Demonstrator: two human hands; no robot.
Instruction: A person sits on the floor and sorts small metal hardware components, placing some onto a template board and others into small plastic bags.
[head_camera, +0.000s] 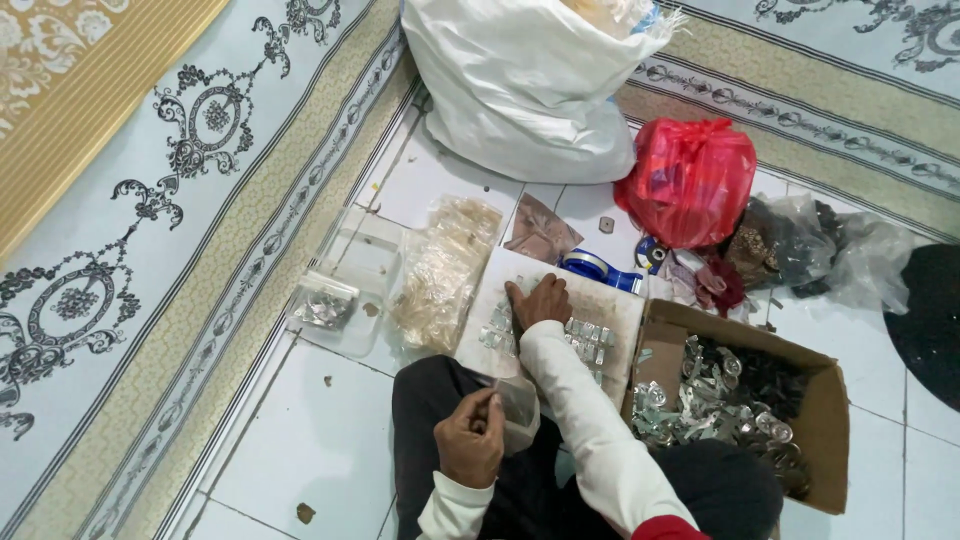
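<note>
The left hand (470, 440) pinches a small clear plastic bag (518, 408) in closed fingers above the lap, while the right hand (538, 300) rests, fingers together, on small shiny packets (585, 335) spread on a white board (625, 300) beside a cardboard box (825, 420).

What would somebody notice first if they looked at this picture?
Probably the shiny red plastic bag at the upper right, beside a big white sack at the top. Below them, an open brown cardboard box full of small silvery pieces sits at the right, and the right hand rests on a white board in the middle.
</note>
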